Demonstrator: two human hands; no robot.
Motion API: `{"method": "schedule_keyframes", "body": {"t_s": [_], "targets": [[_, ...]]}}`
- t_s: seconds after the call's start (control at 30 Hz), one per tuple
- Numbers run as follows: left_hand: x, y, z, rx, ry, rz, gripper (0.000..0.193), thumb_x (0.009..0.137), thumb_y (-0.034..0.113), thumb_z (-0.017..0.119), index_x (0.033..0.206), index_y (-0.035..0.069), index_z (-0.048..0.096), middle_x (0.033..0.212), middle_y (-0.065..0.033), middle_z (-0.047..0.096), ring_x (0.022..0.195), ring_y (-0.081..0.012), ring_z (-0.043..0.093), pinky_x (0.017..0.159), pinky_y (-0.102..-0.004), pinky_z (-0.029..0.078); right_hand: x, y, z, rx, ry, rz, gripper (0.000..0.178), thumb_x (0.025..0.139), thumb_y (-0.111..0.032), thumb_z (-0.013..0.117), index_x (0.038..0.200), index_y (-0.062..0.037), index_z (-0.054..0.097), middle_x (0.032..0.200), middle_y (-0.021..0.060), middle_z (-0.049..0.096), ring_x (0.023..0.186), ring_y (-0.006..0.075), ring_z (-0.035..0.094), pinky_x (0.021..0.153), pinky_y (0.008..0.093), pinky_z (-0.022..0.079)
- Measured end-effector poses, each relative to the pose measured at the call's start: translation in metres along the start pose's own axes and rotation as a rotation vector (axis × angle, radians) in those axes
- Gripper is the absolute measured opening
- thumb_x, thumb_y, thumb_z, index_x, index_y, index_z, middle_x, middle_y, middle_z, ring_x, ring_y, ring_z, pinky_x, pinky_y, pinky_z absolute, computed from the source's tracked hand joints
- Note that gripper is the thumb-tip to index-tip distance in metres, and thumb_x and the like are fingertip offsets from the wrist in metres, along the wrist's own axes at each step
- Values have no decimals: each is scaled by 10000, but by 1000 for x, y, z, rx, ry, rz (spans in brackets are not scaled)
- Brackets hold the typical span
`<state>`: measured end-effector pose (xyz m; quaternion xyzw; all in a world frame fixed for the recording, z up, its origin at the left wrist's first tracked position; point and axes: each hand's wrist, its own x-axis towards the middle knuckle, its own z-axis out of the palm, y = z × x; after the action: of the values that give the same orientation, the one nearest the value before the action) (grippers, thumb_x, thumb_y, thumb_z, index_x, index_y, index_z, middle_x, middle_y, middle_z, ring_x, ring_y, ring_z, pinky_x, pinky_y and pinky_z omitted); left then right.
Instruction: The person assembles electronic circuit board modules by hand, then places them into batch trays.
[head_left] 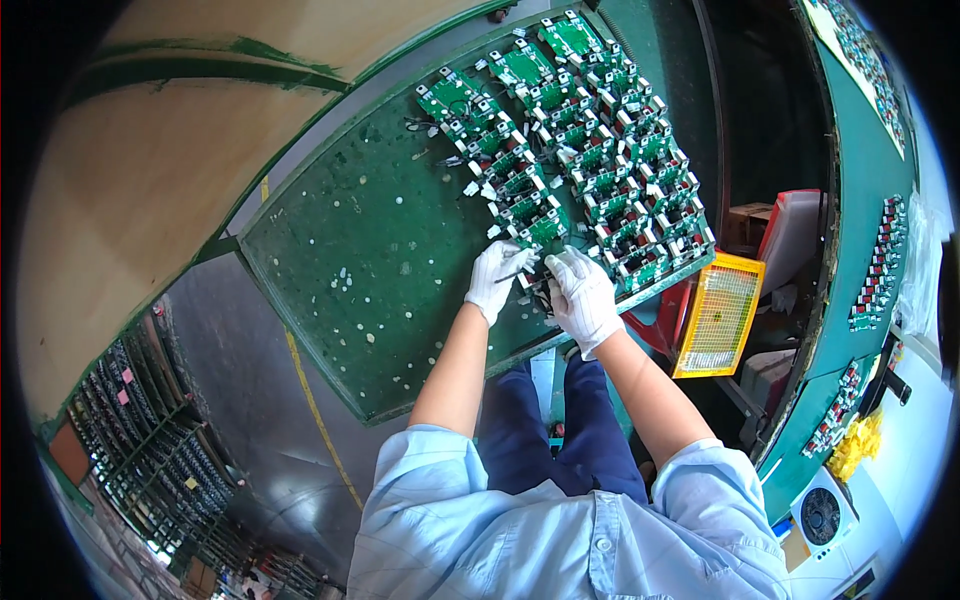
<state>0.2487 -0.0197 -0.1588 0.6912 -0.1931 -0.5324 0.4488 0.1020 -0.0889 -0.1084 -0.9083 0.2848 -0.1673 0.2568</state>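
Both my hands wear white gloves and meet at the near end of a row of green circuit boards. A small circuit board (534, 284) with dark parts lies between them, partly covered by the fingers. My left hand (492, 280) is closed at its left side, and a thin dark piece shows by the fingertips, too small to name. My right hand (584, 298) curls over the board's right side, thumb and fingers together on it. Several rows of like circuit boards (605, 180), with white connectors and short wires, stretch away from my hands.
The boards stand on a green worktable (350, 260) dotted with pale spots and scraps. A yellow-framed crate (720, 315) stands right of it. Another green bench (870, 200) with boards runs along the right, near a white fan (822, 515). Racks of boards (170, 450) stand lower left.
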Motion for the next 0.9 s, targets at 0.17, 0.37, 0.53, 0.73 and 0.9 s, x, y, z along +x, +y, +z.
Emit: {"method": "schedule_keyframes", "body": {"t_s": [0.17, 0.37, 0.53, 0.73, 0.9], "targets": [[-8, -5, 4, -220, -30, 3, 263, 821, 261, 592, 904, 12, 599, 837, -86, 638, 729, -198, 614, 659, -292, 475, -4, 6, 3, -11, 13, 44, 360, 637, -33, 583, 996, -17, 559, 955, 167, 575, 945, 360, 553, 821, 414, 457], [-3, -44, -7, 983, 224, 225, 203, 835, 340, 543, 899, 169, 634, 726, -138, 620, 652, -337, 593, 560, -433, 468, 4, -5, 6, -2, 9, 10, 347, 632, -33, 579, 979, -16, 566, 943, 169, 578, 938, 356, 557, 809, 417, 462], [-29, -20, -3, 372, 130, -112, 193, 852, 262, 517, 893, 98, 610, 742, -122, 625, 657, -273, 606, 575, -360, 472, -1, 4, 0, 10, 0, 43, 336, 642, -11, 567, 978, -29, 565, 960, 168, 579, 948, 354, 557, 817, 415, 462], [-35, -35, 20, 62, 169, -256, 207, 883, 199, 441, 927, 55, 583, 707, -95, 620, 612, -209, 617, 522, -329, 468, -3, 13, 1, -27, -7, 14, 284, 644, -14, 557, 927, -20, 571, 934, 163, 580, 932, 349, 558, 804, 412, 461], [4, -92, -4, 1006, 124, 606, 102, 817, 168, 523, 876, 101, 573, 905, -55, 597, 817, -192, 580, 584, -319, 488, 3, -2, 5, 37, 5, 7, 311, 662, 25, 541, 964, -44, 563, 956, 164, 582, 948, 359, 560, 806, 420, 468]]}}
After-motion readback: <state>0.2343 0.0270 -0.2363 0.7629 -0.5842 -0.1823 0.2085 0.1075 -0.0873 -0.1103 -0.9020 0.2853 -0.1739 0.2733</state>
